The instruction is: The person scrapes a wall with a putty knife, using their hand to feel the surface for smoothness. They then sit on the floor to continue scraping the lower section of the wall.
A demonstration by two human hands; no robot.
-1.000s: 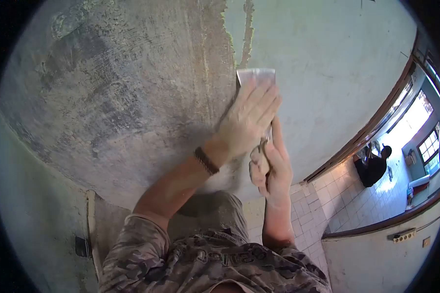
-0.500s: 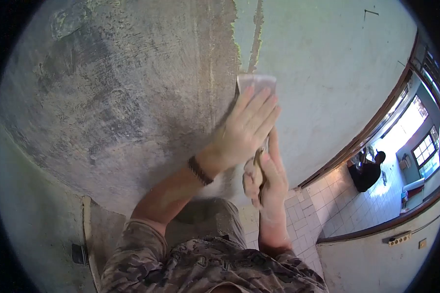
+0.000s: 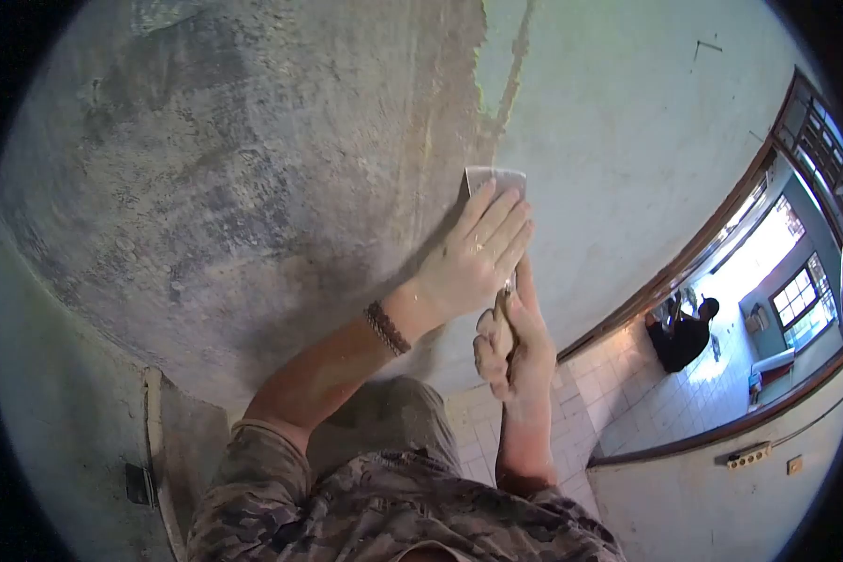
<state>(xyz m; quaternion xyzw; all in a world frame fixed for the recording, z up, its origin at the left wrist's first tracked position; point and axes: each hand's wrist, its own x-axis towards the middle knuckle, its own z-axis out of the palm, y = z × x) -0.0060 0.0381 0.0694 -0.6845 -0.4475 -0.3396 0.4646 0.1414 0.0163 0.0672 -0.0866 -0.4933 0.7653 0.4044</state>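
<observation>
My right hand (image 3: 518,347) is wrapped around the light-coloured handle of a wall scraper (image 3: 496,175). The tool's wide metal blade lies against the wall (image 3: 618,159), its straight edge facing up. My left hand (image 3: 478,248) rests with outstretched fingers over the blade, covering much of it; a dark braided bracelet (image 3: 387,328) circles that wrist. Whitish dust coats both hands. Left of the blade the wall is rough, grey and bare; to its right is pale green paint. A ragged strip of paint (image 3: 501,56) ends just above the blade.
On the right, beyond a brown-framed opening (image 3: 684,272), a person in dark clothes (image 3: 684,339) sits on the tiled floor (image 3: 618,389). A socket strip (image 3: 749,456) is mounted on the low wall. A pipe (image 3: 159,459) runs down at the lower left.
The view has shifted slightly. The scraper and both hands sit a little lower on the wall, and a brownish scraped patch now shows between the blade and the paint strip's end.
</observation>
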